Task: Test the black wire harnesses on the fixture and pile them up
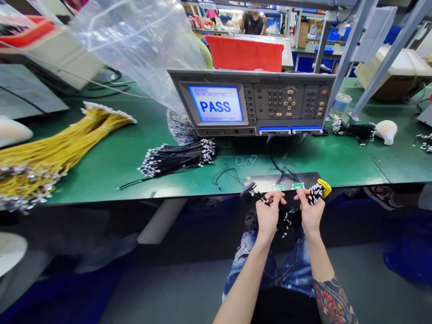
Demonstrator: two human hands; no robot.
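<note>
My left hand is closed in a pinch at the left small green circuit board, with black cables lying at its fingers. My right hand pinches just below the right green circuit board; the cable end in its fingertips is mostly hidden. Beside that hand, a cluster of white connectors sits against a yellow holder. A dark holder stands left of my left hand. Below and between the hands hang black cables with white connectors.
A cable tester reading "PASS" stands behind the boards, wired to them. On the green table lie a black cable bundle, yellow cable bundles and rubber bands. A red bin is behind; a person stands farther back.
</note>
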